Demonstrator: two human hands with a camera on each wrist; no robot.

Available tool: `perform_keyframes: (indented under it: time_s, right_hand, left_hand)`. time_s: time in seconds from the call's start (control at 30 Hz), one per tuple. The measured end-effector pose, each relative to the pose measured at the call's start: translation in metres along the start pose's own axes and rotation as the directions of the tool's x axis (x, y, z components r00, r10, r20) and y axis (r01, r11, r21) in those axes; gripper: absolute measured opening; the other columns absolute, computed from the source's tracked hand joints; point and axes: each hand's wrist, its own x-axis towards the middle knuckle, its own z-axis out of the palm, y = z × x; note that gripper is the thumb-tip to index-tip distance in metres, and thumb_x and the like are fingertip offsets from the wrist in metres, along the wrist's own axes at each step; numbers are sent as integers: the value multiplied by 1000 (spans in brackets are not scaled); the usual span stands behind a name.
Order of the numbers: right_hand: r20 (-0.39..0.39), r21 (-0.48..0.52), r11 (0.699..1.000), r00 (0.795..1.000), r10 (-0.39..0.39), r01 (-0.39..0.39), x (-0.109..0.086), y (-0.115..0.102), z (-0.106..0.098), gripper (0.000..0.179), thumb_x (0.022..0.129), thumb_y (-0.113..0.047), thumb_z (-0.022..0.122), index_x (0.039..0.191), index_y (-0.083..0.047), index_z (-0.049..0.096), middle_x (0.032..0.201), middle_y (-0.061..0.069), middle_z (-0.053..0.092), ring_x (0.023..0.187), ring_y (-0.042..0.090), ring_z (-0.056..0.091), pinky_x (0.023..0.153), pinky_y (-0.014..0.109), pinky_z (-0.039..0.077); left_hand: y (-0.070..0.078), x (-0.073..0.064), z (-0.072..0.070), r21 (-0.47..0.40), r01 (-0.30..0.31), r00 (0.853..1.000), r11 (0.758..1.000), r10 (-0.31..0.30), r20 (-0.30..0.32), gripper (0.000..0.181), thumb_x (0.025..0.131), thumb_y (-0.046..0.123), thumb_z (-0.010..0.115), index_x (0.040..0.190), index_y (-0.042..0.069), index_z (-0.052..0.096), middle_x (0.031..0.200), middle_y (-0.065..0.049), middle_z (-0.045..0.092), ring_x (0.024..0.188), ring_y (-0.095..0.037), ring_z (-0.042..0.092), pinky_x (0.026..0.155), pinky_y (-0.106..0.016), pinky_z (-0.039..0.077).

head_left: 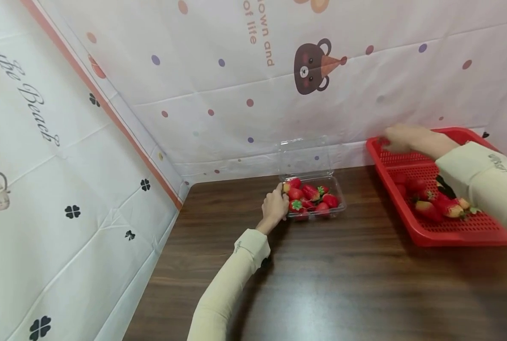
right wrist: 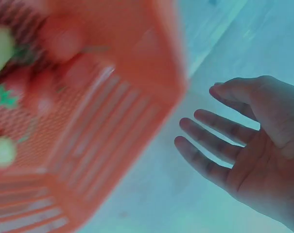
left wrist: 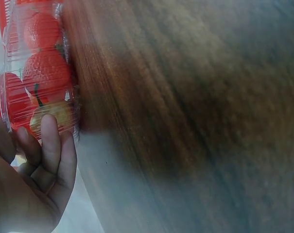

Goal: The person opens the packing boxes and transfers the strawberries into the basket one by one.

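A clear plastic box (head_left: 338, 208) with strawberries (head_left: 310, 192) in it stands on the brown table, its hinged lid (head_left: 304, 158) raised at the back. My left hand (head_left: 274, 208) holds the box by its left end; in the left wrist view, fingers (left wrist: 50, 136) curl against the clear wall, while the thumb tip is hidden. To the right, a red slotted basket (head_left: 428, 239) contains several strawberries (head_left: 428, 210). Over the basket's far left corner my right hand (head_left: 400, 138) is blurred. In the right wrist view its fingers (right wrist: 210, 141) are spread and relaxed, holding nothing.
Behind the table (head_left: 321, 284) hangs a printed white cloth (head_left: 219, 142) with dots and a bear. Another cloth (head_left: 66, 166) covers the left side. My right sleeve (head_left: 484, 175) crosses above the basket and hides part of its right side.
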Motion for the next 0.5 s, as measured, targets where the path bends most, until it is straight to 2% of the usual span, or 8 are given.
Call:
perform_keyframes:
  time_s: [0.1, 0.2, 0.27, 0.37, 0.43, 0.5]
  right_hand:
    - [-24, -6, 998, 998, -61, 61, 12, -34, -5, 28, 88, -1, 67, 116, 3, 69, 105, 24, 71, 94, 38, 69, 85, 58, 55]
    - [-30, -5, 988, 987, -155, 155, 21, -67, 2, 20, 90, -5, 67, 109, -3, 72, 104, 19, 73, 97, 37, 71, 84, 56, 56]
    - [-15, 41, 972, 973, -231, 232, 28, -87, 10, 19, 90, -4, 67, 108, -2, 72, 104, 18, 74, 96, 36, 71, 84, 54, 57]
    - [32, 144, 939, 947, -319, 311, 42, -112, 25, 21, 91, -3, 67, 111, 2, 71, 103, 18, 73, 96, 34, 71, 87, 49, 58]
    - [76, 199, 928, 939, -335, 315, 53, -126, 37, 25, 92, -2, 66, 115, 7, 69, 106, 20, 72, 98, 34, 70, 90, 49, 57]
    - [130, 218, 933, 939, -320, 287, 62, -138, 50, 30, 94, -4, 67, 121, 9, 66, 110, 21, 71, 104, 36, 69, 95, 51, 55]
  left_hand:
    - [0, 0, -1, -3, 3, 1000, 1000, -3, -11, 48, 104, 22, 52, 151, 15, 50, 57, -6, 65, 55, -22, 69, 74, -44, 59]
    - [1, 1, -1, 5, -6, 1000, 1000, 6, -24, 47, 103, 21, 51, 151, 15, 51, 63, -7, 68, 64, -26, 71, 71, -44, 59]
    - [0, 2, -2, 9, -15, 1000, 1000, 15, -23, 48, 103, 21, 51, 151, 14, 51, 64, -7, 68, 64, -26, 71, 70, -45, 59]
    - [-5, 6, -1, 13, -29, 999, 1000, 29, -36, 47, 104, 23, 49, 151, 14, 51, 56, -3, 65, 53, -20, 67, 70, -44, 59]
    - [-7, 6, -2, 9, -19, 999, 1000, 19, -39, 47, 105, 23, 49, 151, 14, 51, 50, -2, 61, 44, -15, 62, 72, -44, 59]
    - [-8, 6, -3, 3, -6, 999, 1000, 6, -35, 47, 105, 24, 49, 151, 15, 50, 47, 0, 58, 38, -14, 60, 74, -44, 59]
